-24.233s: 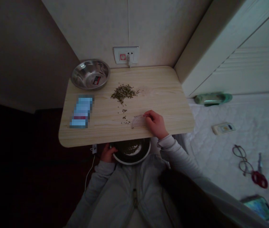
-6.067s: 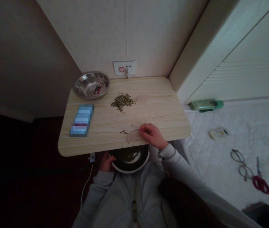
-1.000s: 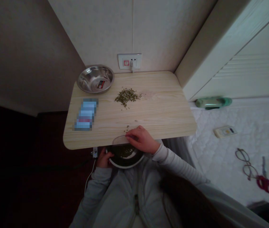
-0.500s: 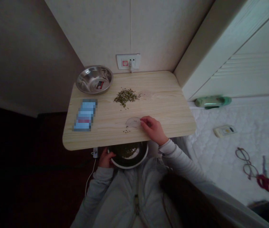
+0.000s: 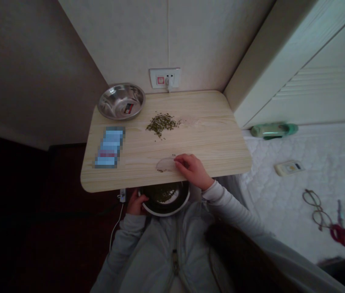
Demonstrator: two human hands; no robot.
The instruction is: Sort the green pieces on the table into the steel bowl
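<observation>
My right hand (image 5: 193,169) pinches a thin, see-through, round-edged plastic piece (image 5: 164,163) by its right end, low over the front of the wooden table (image 5: 221,142). A few dark green grains (image 5: 161,171) lie at the piece's lower edge. My left hand (image 5: 137,202) grips the left rim of a bowl (image 5: 172,207) just under the table's front edge. Inside the bowl are many green grains, partly in shadow, and the table covers its far side. A loose pile of green grains (image 5: 161,124) is spread farther back on the table.
A steel bowl (image 5: 105,106) stands at the back left, with a blurred-out phone (image 5: 109,147) before it. Behind is a wall socket (image 5: 164,78) with a plug. On the white bed to the right lie a green bottle (image 5: 272,130), a remote (image 5: 288,167), glasses (image 5: 317,209) and red-handled scissors (image 5: 341,236).
My right hand has moved the plastic piece slightly left and toward the table's front edge, down to the few loose grains there. My left hand and its bowl stay in place.
</observation>
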